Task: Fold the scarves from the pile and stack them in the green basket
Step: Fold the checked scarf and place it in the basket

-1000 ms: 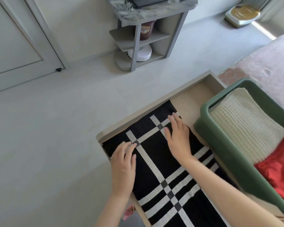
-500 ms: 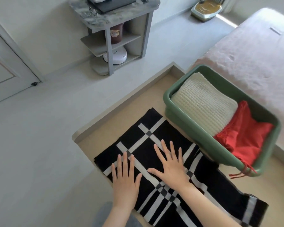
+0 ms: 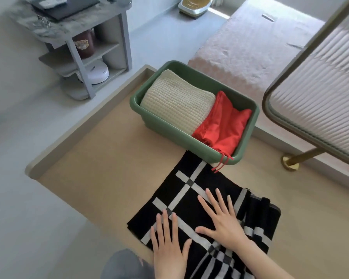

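A black scarf with white crossing stripes (image 3: 191, 190) lies flat on the tan platform (image 3: 101, 158), its far corner touching the green basket (image 3: 169, 135). My left hand (image 3: 167, 248) presses flat on the scarf's near left part, fingers straight. My right hand (image 3: 224, 222) lies flat beside it with fingers spread, on the scarf's middle. Bunched folds of the scarf sit to the right of my right hand. Inside the basket a folded cream knit scarf (image 3: 177, 101) fills the left side and a red cloth (image 3: 224, 121) lies on the right, its cords hanging over the rim.
The platform's raised edge (image 3: 83, 121) runs along the left. A grey shelf unit (image 3: 85, 47) stands on the floor beyond. A pink bed (image 3: 250, 47) lies behind the basket. A ribbed screen on a brass stand (image 3: 290, 162) rises at the right.
The view has swung right and my hands have slid along the scarf toward its near end; both stay flat on it. The basket now sits farther from my hands.
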### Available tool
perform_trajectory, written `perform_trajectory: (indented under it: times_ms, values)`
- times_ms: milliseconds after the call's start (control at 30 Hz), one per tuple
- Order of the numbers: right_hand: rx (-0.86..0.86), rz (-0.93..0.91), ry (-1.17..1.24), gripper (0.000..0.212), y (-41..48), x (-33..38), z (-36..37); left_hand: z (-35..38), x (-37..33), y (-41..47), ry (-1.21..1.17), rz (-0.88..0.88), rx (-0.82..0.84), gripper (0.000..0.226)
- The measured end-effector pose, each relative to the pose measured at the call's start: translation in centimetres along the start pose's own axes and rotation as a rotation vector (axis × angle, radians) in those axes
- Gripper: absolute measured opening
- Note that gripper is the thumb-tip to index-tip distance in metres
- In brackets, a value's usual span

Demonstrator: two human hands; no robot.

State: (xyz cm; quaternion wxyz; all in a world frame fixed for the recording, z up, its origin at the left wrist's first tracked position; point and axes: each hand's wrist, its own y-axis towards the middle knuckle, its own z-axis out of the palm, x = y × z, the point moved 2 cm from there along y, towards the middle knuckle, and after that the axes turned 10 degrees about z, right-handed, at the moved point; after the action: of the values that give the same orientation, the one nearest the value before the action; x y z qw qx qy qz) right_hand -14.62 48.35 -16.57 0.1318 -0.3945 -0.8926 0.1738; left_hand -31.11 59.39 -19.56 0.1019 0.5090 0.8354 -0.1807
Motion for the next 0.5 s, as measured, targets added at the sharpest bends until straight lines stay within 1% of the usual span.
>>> perform_trajectory:
  times_ms: [200, 333, 433, 500]
  values:
    - [0.052, 0.001, -0.031, 0.09, -4.5, -5.8, 1.0, 2.1, -5.9, -2.7, -0.015, 0.07, 0.035, 0.085]
    - [0.052, -0.013, -0.021, 0.091, -6.6, -9.0, 1.5, 2.9, -8.7, -4.4, -0.04, 0.091, 0.075, 0.084]
    - [0.081, -0.033, -0.031, 0.091, -7.4, -10.1, 1.3, 3.4, -9.6, -4.7, -0.032, 0.097, 0.008, 0.078]
    - [0.053, -0.009, 0.055, 0.084, -7.1, -10.0, 0.5, 2.9, -9.4, -4.5, -0.049, 0.088, -0.066, 0.072]
